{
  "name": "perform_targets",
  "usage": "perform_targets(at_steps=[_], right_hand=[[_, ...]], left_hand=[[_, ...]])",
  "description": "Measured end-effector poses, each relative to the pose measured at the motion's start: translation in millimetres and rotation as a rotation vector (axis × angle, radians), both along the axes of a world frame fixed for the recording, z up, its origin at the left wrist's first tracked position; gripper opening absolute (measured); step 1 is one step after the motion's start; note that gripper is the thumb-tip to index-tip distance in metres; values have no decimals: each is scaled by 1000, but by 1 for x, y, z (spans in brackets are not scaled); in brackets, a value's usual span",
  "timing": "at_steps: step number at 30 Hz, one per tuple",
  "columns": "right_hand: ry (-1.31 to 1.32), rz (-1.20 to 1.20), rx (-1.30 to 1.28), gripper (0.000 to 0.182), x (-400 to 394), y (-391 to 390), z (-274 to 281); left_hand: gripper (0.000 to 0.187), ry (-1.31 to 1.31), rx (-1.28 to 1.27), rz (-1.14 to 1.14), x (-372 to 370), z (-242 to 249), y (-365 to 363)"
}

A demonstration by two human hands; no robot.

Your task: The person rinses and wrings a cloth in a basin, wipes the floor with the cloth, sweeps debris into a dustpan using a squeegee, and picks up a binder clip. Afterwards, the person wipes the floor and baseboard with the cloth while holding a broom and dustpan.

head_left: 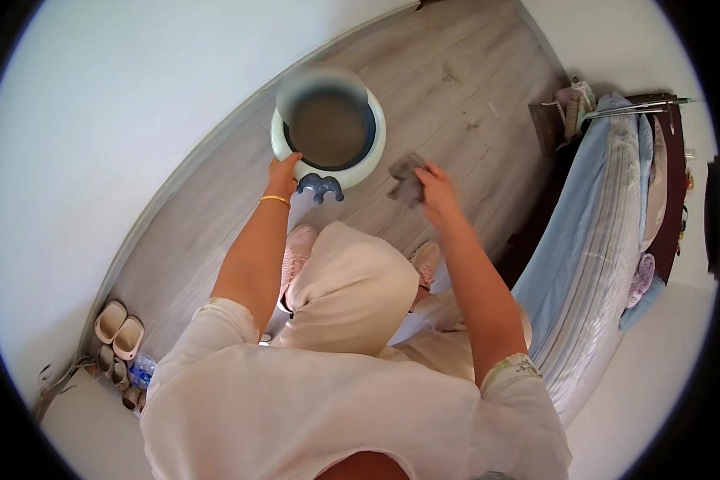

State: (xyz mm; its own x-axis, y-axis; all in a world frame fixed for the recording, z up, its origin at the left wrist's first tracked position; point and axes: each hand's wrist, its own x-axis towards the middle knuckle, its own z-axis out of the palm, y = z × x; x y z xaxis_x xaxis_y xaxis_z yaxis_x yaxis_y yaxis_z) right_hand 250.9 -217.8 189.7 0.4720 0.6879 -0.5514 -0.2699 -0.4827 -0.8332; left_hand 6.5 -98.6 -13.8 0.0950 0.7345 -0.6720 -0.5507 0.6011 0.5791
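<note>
A round pale bin (374, 152) with a dark inner rim stands on the wooden floor. Its opening shows a brownish inside, and a blurred pale round lid (324, 80) is at its far side. My left hand (283, 170) grips the near left edge of the bin. Beside that hand, a dark blue crown-shaped piece (320, 188) sticks out from the bin's near side. To the right of the bin, my right hand (438, 190) holds a crumpled grey cloth (408, 178) above the floor, with the fingers pinched on it.
A bed (588, 240) with blue and striped bedding stands on the right, with boxes (548, 128) at its far end. Several shoes (120, 328) and a plastic bottle (142, 370) lie by the left wall. My pink shoes (298, 248) are below the bin.
</note>
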Motion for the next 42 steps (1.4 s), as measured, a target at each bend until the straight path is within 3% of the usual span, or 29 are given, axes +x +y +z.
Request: perform_targets(at_steps=[5, 8, 11, 14, 17, 19, 20, 21, 22, 25, 29, 30, 36, 42], right_hand=[[-174, 114, 7, 37, -28, 81, -25], [-242, 91, 35, 37, -37, 102, -26], [-215, 18, 64, 36, -20, 94, -51], [-154, 140, 30, 33, -15, 37, -27], [-345, 313, -267, 23, -10, -57, -66], [-692, 881, -379, 26, -12, -129, -122], [-822, 957, -520, 29, -27, -163, -148], [-785, 1026, -525, 32, -52, -196, -141], [-765, 1082, -509, 36, -73, -220, -132], [-532, 1525, -348, 39, -122, -256, -129], [208, 1314, -682, 46, -169, -250, -67], [289, 1283, -729, 46, -171, -251, -62], [201, 1593, -545, 47, -177, -240, -96], [142, 1861, -342, 49, -173, -224, -160]], left_hand=[[48, 169, -30, -133, 7, 16, 22], [63, 386, 9, -211, -5, 38, 17], [73, 533, 99, -262, -44, 3, 0], [77, 620, 137, -348, -112, -13, -52], [73, 749, 40, -477, -173, -5, -115], [74, 787, -23, -565, -215, -4, -160], [77, 803, -131, -611, -231, -5, -180], [80, 820, -262, -672, -251, -8, -201], [80, 933, -200, -610, -258, -4, -223], [79, 971, -252, -741, -278, 9, -261], [76, 999, -234, -858, -295, 32, -268], [76, 1009, -211, -874, -295, 41, -264], [72, 1057, -106, -937, -261, 87, -233], [69, 1073, -129, -988, -195, 88, -205]])
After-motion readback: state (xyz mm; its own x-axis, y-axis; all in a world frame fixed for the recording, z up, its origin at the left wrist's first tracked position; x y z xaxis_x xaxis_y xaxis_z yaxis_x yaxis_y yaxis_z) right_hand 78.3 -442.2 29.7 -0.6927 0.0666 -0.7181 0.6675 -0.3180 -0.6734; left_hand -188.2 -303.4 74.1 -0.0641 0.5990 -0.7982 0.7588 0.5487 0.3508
